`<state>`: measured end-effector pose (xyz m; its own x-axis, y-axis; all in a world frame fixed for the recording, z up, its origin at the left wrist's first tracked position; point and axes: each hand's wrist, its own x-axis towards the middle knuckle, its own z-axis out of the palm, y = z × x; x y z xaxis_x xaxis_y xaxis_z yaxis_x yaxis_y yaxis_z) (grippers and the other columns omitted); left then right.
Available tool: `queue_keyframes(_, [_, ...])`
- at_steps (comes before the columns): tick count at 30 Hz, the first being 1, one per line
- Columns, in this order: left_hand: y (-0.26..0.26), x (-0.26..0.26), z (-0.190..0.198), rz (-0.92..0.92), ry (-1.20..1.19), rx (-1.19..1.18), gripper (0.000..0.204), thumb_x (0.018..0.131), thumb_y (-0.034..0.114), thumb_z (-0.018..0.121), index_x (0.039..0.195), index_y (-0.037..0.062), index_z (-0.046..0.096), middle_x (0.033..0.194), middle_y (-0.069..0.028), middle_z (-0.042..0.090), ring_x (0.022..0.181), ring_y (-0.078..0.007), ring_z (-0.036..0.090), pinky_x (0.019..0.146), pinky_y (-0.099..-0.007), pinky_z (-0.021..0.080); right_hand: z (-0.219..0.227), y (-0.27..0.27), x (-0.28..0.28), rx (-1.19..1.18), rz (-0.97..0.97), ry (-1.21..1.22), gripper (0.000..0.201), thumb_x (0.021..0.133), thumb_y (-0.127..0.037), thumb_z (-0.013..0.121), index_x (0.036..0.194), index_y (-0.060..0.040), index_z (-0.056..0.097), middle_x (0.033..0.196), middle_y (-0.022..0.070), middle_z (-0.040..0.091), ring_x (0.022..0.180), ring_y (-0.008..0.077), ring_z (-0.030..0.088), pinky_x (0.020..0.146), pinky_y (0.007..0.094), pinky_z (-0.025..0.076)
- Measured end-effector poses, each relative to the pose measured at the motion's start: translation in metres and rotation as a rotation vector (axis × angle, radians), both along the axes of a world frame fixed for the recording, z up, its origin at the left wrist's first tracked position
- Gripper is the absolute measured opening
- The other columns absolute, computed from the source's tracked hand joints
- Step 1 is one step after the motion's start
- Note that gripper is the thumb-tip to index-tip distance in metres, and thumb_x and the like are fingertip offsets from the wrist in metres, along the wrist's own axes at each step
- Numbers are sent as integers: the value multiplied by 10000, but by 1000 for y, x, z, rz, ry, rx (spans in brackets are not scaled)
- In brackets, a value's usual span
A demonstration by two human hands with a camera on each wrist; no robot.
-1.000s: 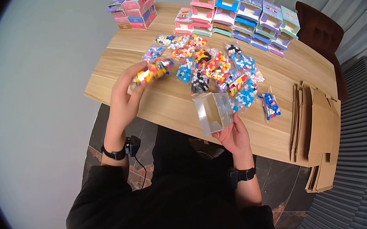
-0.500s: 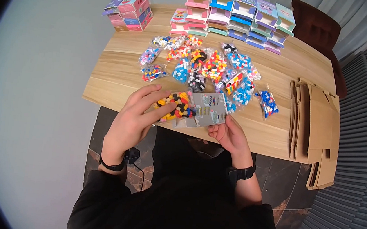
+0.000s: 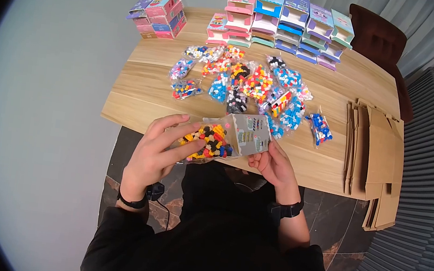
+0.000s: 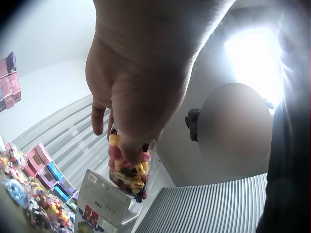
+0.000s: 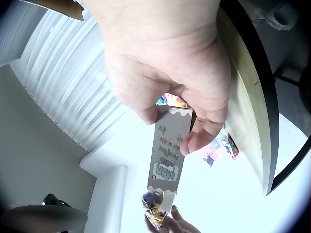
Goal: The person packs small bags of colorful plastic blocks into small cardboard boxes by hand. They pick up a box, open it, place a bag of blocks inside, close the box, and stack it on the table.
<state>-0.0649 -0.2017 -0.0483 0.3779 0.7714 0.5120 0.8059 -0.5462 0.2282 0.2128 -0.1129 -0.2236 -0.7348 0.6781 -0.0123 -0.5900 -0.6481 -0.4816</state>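
The bag (image 3: pixel 218 135) of yellow, black, red and blue bricks is held in the left hand (image 3: pixel 153 152) above the near edge of the tabletop (image 3: pixel 141 92); the left grip is curled on the bag, with fingers laid across its upper face. The grey box (image 3: pixel 253 134) is held in the right hand (image 3: pixel 277 166), the right grip being pinched on its right end between thumb and fingers. The bag is positioned at the left end of the box, where a flap is extended; whether any part of the bag is inserted cannot be told. Assembly diagrams are printed on the box panels. Behind the hands, a cluster of filled bags (image 3: pixel 257 84) is spread across the middle of the tabletop, and a blue-and-white bag (image 3: pixel 320 129) is placed apart at its right. At the far edge, cartons (image 3: pixel 294 18) are stacked in columns with their ends facing the hands, and a smaller stack (image 3: pixel 159 15) is set to the left. Flattened cardboard (image 3: pixel 384 149) is piled at the right edge of the tabletop. A strap is worn on each wrist.
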Motion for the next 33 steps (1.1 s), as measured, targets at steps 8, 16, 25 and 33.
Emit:
queue_keyframes(8, [7,4,-4,116,58,-1,400,714,28,680,1092,153,719,1237,-60,623,1170,-326,543,948,-422,478,1,-1,1,19,4,-9,527,1050,-287,394,1514,-134,198,1227,142,568,983,267,629,819,381,509])
queue_keyframes(16, [0,2,-3,84,65,28,368,737,43,671,1079,164,731,1228,-42,630,1159,-307,547,941,-412,478,-1,0,0,12,-31,0,532,1048,-280,402,1513,-117,201,1228,154,572,989,278,641,808,386,518])
queue_keyframes(25, [-2,-1,-1,-101,-42,-132,356,729,24,654,1061,124,735,1221,-54,631,1191,-299,537,958,-409,464,-1,0,-1,10,-27,10,527,1052,-263,389,1521,-126,192,1197,153,591,989,270,636,821,387,516])
queue_keyframes(33, [0,-7,9,-46,-22,-181,389,709,-30,636,1062,107,727,1221,-70,623,1210,-314,523,972,-413,456,5,0,-1,-15,-20,22,516,1050,-271,393,1513,-126,215,1166,141,598,949,255,628,823,388,512])
